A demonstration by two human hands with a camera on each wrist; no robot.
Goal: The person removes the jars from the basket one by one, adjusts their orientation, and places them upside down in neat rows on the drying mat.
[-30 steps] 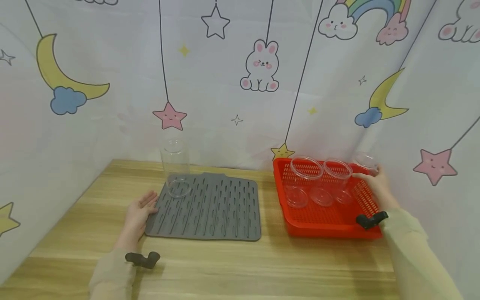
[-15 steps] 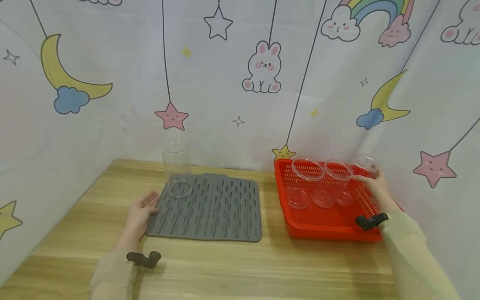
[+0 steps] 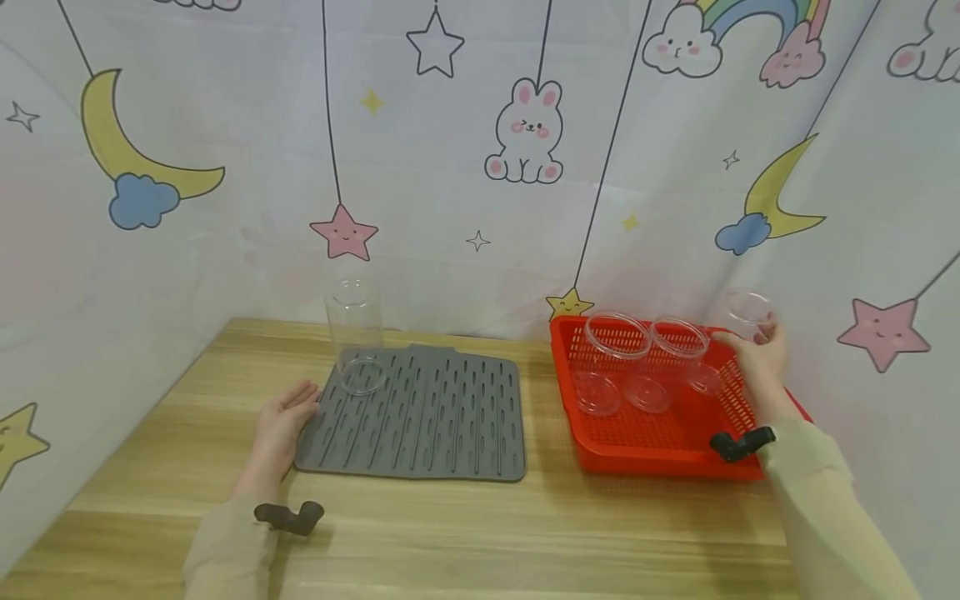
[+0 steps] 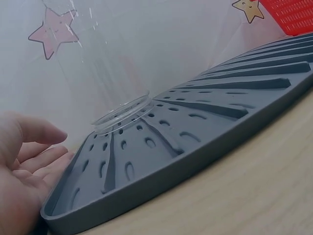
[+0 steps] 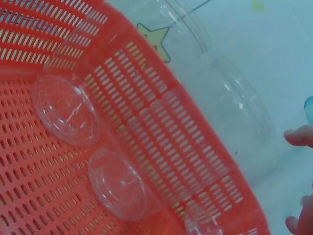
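Observation:
My left hand (image 3: 283, 427) lies at the left edge of a grey drying mat (image 3: 420, 429), palm up with relaxed fingers (image 4: 44, 159); it holds nothing. On the mat's back left stands a tall clear plastic cup (image 3: 355, 329), whose round base (image 4: 122, 115) shows in the left wrist view. My right hand (image 3: 761, 362) grips another clear cup (image 3: 746, 304) near its rim, over the back right of a red basket (image 3: 671, 462). Two more clear cups, a left one (image 3: 617, 335) and a middle one (image 3: 678, 337), stand in the basket. Only some right fingertips (image 5: 299, 137) show in the right wrist view.
The mat and basket stand on a wooden table (image 3: 480, 533), the basket to the right. A white curtain (image 3: 442, 183) printed with stars, moons and a rabbit hangs close behind and at both sides. Slotted walls (image 5: 161, 127) surround the basket.
My right hand has moved up and slightly right with the cup, whose rim now sits higher and whose base has shifted in the basket. My left hand stays by the mat.

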